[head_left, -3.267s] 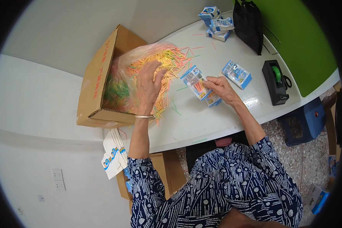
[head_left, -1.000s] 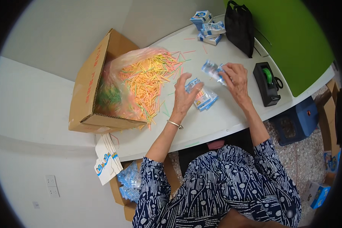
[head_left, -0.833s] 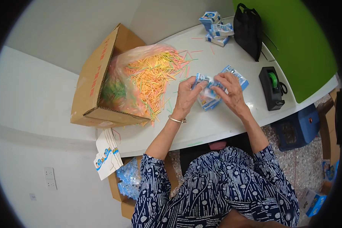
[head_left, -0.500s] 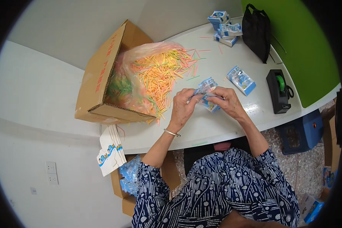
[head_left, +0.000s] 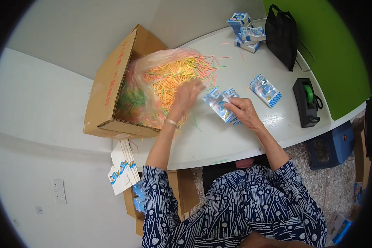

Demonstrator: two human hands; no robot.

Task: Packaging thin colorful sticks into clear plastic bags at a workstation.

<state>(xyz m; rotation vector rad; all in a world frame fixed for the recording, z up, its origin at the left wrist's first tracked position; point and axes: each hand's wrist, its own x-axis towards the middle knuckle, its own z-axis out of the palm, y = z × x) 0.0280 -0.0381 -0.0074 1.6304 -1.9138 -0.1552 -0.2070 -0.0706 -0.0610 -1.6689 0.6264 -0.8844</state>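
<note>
Just right of the cardboard box, pinches a blue-and-clear packet at its right edge, thumb and bent fingers of the right hand closed on the film. Closer to the box, holds the left hand over or against the right side of a heap of thin sticks, with fingers blurred; cannot tell how far apart, or whether gripping anything. Partly under the pinched packet, same side of the box: a second packet. Out of the box's open side, on a crumpled translucent bag and the white table: the heap itself, mostly yellow and orange, with pink and green strays to the right. Farther right of the box: a third packet, lying flat, then a black tape dispenser with a green roll. Off the box's upper right: stacked small boxes in blue and white, beside a black bag. Below the box: white printed cards, overlapping, and blue packets in an open carton.
</note>
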